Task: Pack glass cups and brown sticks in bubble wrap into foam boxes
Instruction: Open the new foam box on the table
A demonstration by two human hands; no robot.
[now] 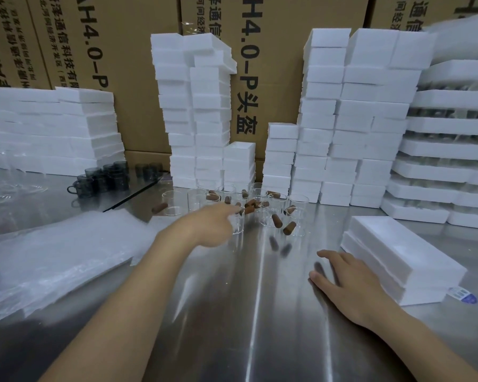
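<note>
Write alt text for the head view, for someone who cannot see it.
A person's left hand reaches toward a cluster of clear glass cups and short brown cylindrical sticks on a steel table, while the right hand rests flat beside a white foam box. Clear bubble wrap sheets lie at left; stacks of white foam boxes stand behind.

Both bare forearms stretch forward from the lower edge of the view. The left arm runs up from the lower left, wrist straight, and the left hand (pixel 204 227) reaches furthest ahead, its back turned up and one finger pointing forward and to the right. Motion blur hides how the other fingers lie. The right arm comes in from the lower right corner. The right hand (pixel 348 282) lies palm down on the bench (pixel 260 312), fingers straight and slightly spread, pointing up and left, nearer the body than the left.
</note>
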